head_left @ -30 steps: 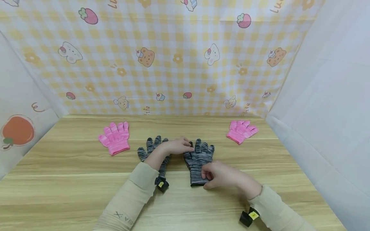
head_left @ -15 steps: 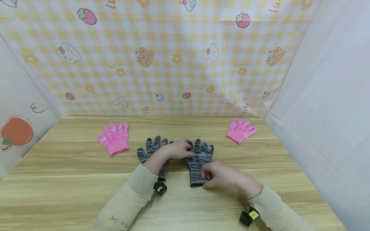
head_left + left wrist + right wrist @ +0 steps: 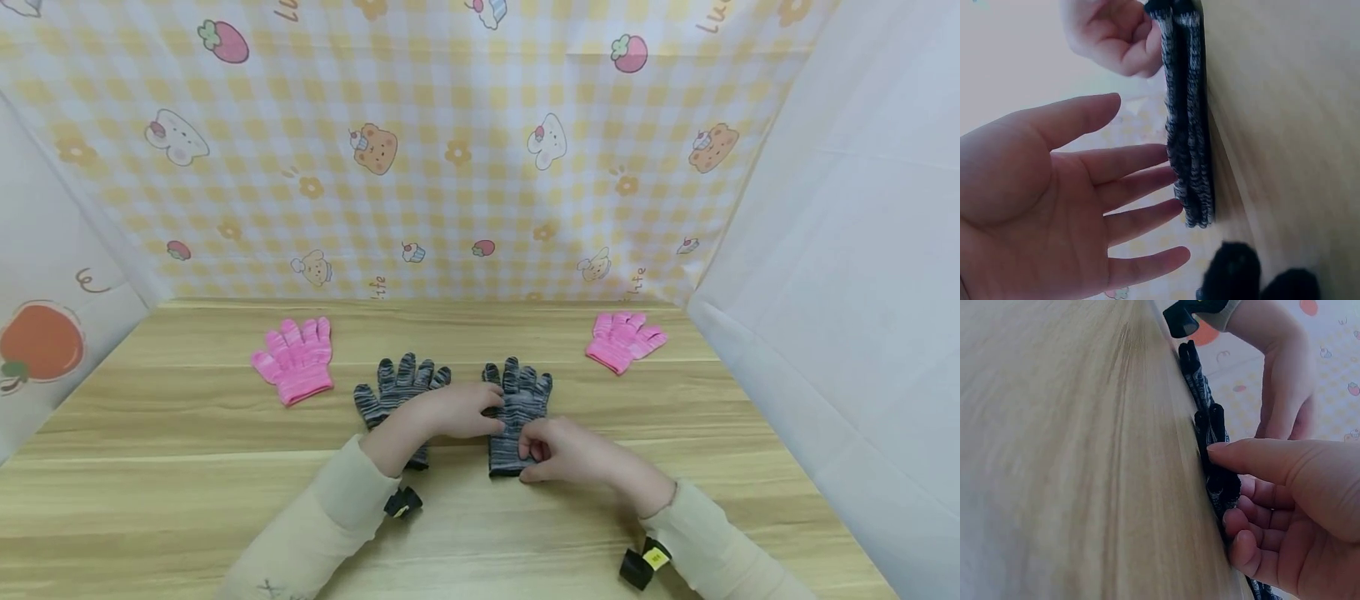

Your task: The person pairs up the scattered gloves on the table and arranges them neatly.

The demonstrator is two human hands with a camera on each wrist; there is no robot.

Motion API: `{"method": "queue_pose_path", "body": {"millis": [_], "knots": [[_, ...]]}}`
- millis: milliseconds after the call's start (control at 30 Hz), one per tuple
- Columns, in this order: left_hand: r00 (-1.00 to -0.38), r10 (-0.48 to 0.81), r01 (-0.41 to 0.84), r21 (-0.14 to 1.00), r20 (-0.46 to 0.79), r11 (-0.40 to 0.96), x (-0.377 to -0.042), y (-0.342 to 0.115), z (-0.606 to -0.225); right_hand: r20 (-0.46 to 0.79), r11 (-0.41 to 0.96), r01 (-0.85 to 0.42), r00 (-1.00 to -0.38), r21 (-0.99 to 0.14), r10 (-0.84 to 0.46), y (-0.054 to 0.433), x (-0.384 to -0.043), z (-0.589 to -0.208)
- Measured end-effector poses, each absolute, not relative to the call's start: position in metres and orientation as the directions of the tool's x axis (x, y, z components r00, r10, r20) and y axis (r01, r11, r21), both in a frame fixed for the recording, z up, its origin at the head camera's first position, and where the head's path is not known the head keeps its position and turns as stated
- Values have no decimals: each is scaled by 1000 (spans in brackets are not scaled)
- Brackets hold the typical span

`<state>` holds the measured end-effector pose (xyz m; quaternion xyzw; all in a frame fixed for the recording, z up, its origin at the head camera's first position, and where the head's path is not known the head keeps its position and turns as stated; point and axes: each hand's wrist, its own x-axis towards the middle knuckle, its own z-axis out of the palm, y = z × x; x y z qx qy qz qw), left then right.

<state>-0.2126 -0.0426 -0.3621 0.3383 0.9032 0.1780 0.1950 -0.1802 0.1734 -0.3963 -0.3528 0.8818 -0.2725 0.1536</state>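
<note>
In the head view two grey-and-black knit gloves lie on the table. My left hand reaches over the left dark glove, covering part of its palm. Its fingers, spread and nearly straight in the left wrist view, touch the left side of the right dark glove. My right hand pinches that glove at the lower right of its cuff, thumb at the cuff edge and fingers curled on the knit. From the right wrist view, the thumb sits at the dark cuff opening.
A pink glove lies at the back left, another pink glove at the back right. A yellow checked cloth hangs behind the wooden table. White cloth closes off the right side.
My left hand has slid down toward me along the right dark glove, and its fingers have spread. That glove has shifted slightly. The right hand keeps its hold at the cuff.
</note>
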Motion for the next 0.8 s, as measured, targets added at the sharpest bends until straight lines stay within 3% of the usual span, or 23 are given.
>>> {"method": "queue_pose_path", "body": {"millis": [567,800], "knots": [[-626,737,604,439,-254,665,-189,-53,-358,-28,568,-557,-699,-606,-715,173,-181,-398],[-615,732,574,468,-294,671,-184,-58,-359,-31,570,-546,-704,-614,-709,173,-182,-397]]}}
